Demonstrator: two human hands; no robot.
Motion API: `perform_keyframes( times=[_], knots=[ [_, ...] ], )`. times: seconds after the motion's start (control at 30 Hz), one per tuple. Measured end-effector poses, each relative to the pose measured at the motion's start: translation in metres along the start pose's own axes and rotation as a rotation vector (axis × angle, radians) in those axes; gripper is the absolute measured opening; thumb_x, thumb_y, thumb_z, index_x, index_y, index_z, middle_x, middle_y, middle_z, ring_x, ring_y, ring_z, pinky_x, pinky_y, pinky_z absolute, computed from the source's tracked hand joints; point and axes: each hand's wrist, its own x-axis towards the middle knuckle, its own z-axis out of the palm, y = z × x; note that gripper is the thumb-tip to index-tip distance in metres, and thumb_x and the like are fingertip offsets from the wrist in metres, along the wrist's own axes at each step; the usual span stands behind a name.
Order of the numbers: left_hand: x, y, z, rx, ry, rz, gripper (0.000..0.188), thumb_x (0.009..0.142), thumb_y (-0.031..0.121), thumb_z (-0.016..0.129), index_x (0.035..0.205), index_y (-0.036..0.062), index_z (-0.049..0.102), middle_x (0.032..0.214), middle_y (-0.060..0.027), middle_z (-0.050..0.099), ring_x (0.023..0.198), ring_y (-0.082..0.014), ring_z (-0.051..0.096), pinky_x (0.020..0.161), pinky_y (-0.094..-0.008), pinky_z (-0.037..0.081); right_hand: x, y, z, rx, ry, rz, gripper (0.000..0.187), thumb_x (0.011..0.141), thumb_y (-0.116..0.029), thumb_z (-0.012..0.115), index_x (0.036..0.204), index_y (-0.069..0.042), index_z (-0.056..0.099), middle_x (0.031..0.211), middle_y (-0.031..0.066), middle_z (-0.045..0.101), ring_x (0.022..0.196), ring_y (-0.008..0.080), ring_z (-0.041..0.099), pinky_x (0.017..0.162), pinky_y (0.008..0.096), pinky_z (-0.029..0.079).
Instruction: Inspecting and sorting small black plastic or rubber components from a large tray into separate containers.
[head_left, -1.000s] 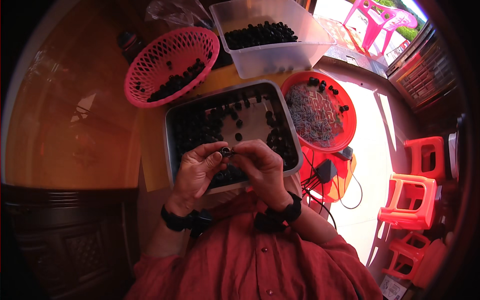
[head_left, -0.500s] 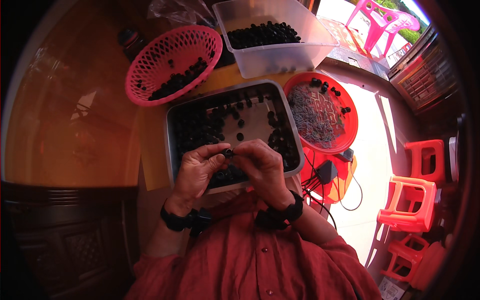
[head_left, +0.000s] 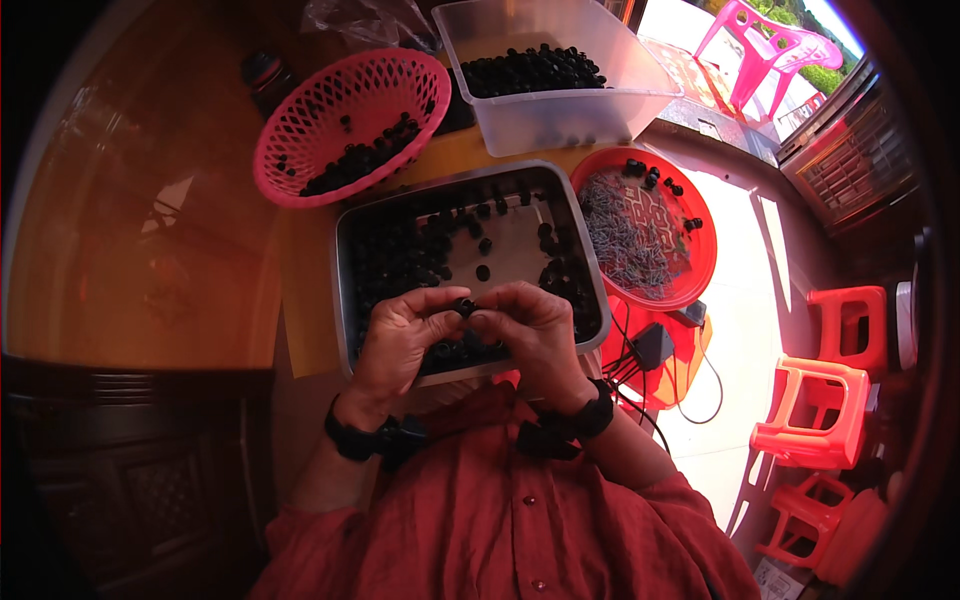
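Over the near side of a metal tray (head_left: pixel 510 255), a small black round part (head_left: pixel 465 307) sits between my fingertips. My left hand (head_left: pixel 398 335) pinches it between thumb and forefinger. From the other side my right hand (head_left: pixel 537 330) closes thumb and fingertips on it, hiding some of it. Many similar black parts (head_left: pixel 390 250) lie loose in the tray, densest at the left. Beside the tray, on the right, a red round plate (head_left: pixel 707 235) carries a heap of thin grey metal pieces (head_left: pixel 625 250) and several black parts at its far edge.
A pink lattice basket (head_left: pixel 268 165) and a translucent plastic box (head_left: pixel 560 130), both with black parts in them, stand beyond the tray. Black cables and an adapter (head_left: pixel 653 345) are below the plate. Red stools (head_left: pixel 815 410) stand at the right; a wooden surface (head_left: pixel 150 230) extends left.
My right hand has turned, its fingertips now meeting the black part at its right side. My left hand keeps its pinch, nearly in place. The view has shifted slightly.
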Motion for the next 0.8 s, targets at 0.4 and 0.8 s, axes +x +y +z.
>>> perform_keyframes(
  times=[0.4,0.8],
  knots=[
    [0.003,-0.005,-0.002,-0.201,-0.037,-0.056,0.023,0.087,0.004,0.060,0.109,-0.0016,0.060,0.098,-0.0070,0.065,0.081,-0.0116,0.063,0.074,-0.0235,0.053,0.001,-0.004,0.000,0.056,-0.015,0.041,0.015,0.083,-0.003,0.064,0.097,0.001,0.060,0.079,-0.0008,0.061,0.069,0.0025,0.056,0.061,0.0172,0.047],
    [0.001,-0.004,-0.002,-0.180,-0.044,-0.055,0.024,0.087,0.004,0.059,0.111,-0.0014,0.060,0.096,-0.0068,0.065,0.080,-0.0107,0.062,0.073,-0.0230,0.053,0.001,0.004,-0.001,-0.021,0.004,-0.049,0.016,0.079,0.001,0.065,0.094,0.000,0.064,0.086,0.0036,0.060,0.075,0.0081,0.062,0.066,0.0205,0.049]
  ],
)
